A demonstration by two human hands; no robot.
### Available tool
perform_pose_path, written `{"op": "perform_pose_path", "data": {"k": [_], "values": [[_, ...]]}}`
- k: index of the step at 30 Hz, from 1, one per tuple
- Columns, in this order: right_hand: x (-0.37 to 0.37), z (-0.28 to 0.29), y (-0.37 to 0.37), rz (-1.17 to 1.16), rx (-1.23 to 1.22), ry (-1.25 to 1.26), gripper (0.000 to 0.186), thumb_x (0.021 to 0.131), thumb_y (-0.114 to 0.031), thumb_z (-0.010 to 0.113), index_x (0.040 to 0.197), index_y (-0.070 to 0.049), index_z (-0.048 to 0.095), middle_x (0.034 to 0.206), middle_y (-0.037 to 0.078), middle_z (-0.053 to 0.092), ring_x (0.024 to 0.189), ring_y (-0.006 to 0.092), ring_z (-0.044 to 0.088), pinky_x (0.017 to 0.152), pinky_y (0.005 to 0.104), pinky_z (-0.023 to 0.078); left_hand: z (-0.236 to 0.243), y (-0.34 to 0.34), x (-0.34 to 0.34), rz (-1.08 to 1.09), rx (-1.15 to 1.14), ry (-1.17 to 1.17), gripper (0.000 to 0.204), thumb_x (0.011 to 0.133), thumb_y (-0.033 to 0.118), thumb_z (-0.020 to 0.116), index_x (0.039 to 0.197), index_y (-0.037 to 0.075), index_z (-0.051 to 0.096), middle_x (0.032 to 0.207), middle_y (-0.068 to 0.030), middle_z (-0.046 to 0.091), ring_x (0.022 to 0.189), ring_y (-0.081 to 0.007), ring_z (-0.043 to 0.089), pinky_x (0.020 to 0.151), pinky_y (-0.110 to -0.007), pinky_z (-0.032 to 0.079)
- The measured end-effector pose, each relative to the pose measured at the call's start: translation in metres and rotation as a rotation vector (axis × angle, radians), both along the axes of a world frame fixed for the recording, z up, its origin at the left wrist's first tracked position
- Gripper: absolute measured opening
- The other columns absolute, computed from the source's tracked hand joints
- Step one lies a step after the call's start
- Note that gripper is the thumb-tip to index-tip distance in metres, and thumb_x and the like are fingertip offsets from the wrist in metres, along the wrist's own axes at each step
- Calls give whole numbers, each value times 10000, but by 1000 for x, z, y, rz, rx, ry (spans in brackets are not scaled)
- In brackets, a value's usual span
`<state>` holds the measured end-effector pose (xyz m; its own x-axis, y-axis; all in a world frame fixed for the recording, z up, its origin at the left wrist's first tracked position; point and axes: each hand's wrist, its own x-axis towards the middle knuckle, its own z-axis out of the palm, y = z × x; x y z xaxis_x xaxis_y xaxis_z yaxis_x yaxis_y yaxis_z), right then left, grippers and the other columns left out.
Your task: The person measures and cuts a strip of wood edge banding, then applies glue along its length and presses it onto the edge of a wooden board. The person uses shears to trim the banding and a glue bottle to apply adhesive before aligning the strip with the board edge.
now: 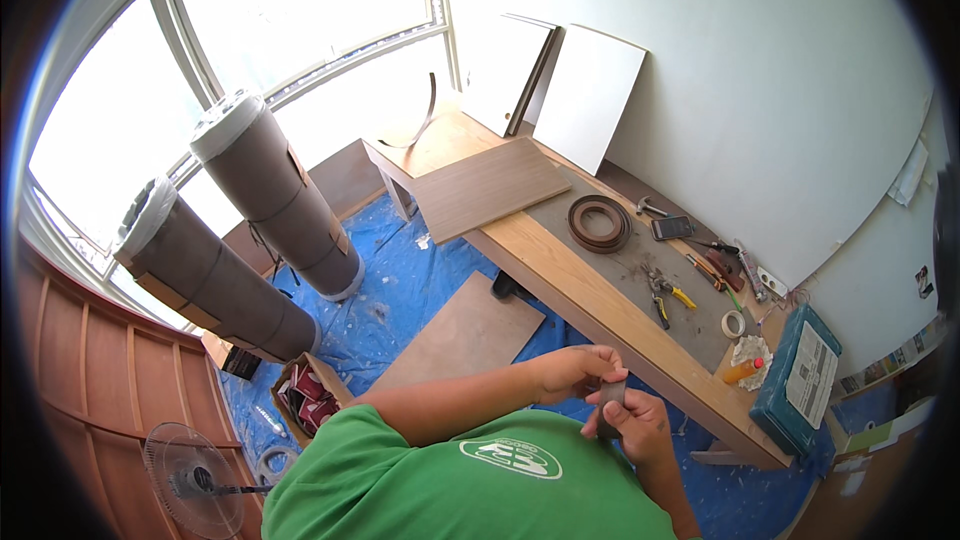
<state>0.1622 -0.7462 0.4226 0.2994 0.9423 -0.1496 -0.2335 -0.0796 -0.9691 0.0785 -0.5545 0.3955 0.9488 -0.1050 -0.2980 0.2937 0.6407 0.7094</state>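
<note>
In front of my green shirt, both hands hold a short grey-brown strip (611, 396), which looks like edge banding. My left hand (578, 372) is closed, its thumb and fingertips pinching near the strip's upper end. My right hand (640, 426) grips it lower down, thumb pressed on its face. Part of the strip is hidden by the fingers. Beyond my hands, on the workbench (590, 295), lies a coiled roll of brown edge banding (573, 225). A wood-grain panel (490, 186) lies farther left on the bench.
Toward the bench's right lie a hammer (652, 206), phone (672, 228), yellow-handled pliers (683, 298), tape roll (733, 324), orange bottle (742, 371) and teal case (783, 410). White panels (590, 90) lean against the wall. Tall wrapped rolls (285, 195), a fan (200, 480) and a floor board (455, 335) stand or lie left.
</note>
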Motion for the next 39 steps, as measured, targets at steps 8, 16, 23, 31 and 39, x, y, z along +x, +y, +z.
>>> {"op": "perform_pose_path", "data": {"k": [8,16,23,31,39], "values": [[-2,1,3,-92,53,26,357,1095,-255,545,1200,70,651,851,133,740,786,188,715,751,288,557,0,-6,-1,41,22,-118,122,1002,181,693,1042,119,596,921,9,625,836,-117,608,803,-277,474],[9,-3,1,-77,76,-12,367,1094,-270,552,1143,74,670,876,160,753,743,203,722,705,316,579,8,-14,-1,123,137,-197,175,1003,188,714,1087,87,599,958,13,640,928,-106,615,837,-309,502],[14,-28,1,-185,72,15,311,1073,-235,588,1135,57,675,948,165,760,838,216,734,787,342,589,23,-4,3,375,1196,-423,308,997,269,734,804,45,649,809,-22,654,802,-116,607,692,-332,493],[12,-40,-6,-75,5,-37,230,1056,-144,596,1130,60,674,976,149,762,877,192,717,820,335,574,15,31,20,585,1229,-160,238,974,257,738,914,31,698,857,-86,684,788,-200,637,709,-334,505],[17,-27,-4,-131,9,-53,287,1051,-193,621,1128,77,681,946,160,755,807,189,707,795,318,575,8,30,11,396,1594,-607,633,877,521,758,1277,40,664,1298,-178,667,1168,-396,640,1031,-490,472]]}}
